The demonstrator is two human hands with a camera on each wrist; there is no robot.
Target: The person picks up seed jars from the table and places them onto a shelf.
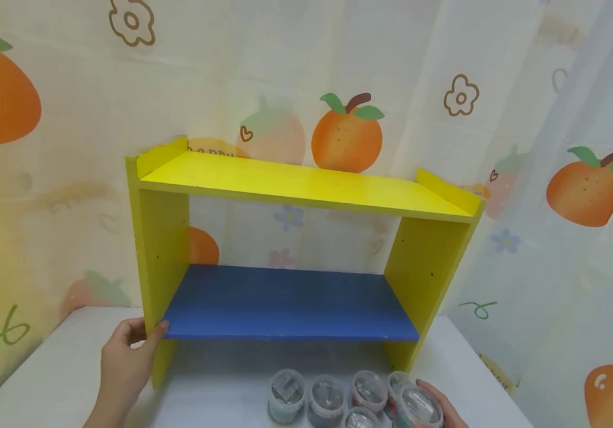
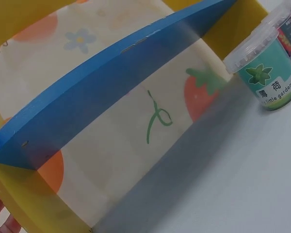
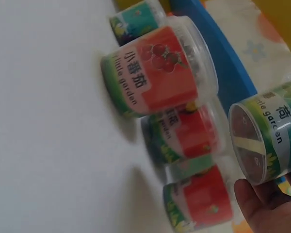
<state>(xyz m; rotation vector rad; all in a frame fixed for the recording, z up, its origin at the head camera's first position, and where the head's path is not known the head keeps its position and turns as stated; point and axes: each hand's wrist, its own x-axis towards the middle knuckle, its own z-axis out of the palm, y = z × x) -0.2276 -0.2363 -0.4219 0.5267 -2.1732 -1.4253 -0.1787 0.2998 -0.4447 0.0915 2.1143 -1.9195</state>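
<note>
A yellow shelf unit (image 1: pixel 306 184) with a blue middle board (image 1: pixel 290 303) stands upright on the white table. My left hand (image 1: pixel 127 362) grips its left side panel at the blue board's front corner; some left fingers (image 2: pixel 4 221) show behind the panel in the left wrist view. My right hand (image 1: pixel 442 406) holds a clear-lidded planting pot (image 3: pixel 281 131) with a teal label, raised above the table and tilted. Just beside it stand several similar pots, among them a red-labelled pot with tomatoes pictured (image 3: pixel 153 70) and a teal-labelled pot (image 2: pixel 269 73).
The white table (image 1: pixel 221 392) runs under the unit and out on both sides. Behind hangs a pale curtain (image 1: pixel 504 107) printed with oranges and flowers. The grouped pots stand before the unit's right half, below the blue board.
</note>
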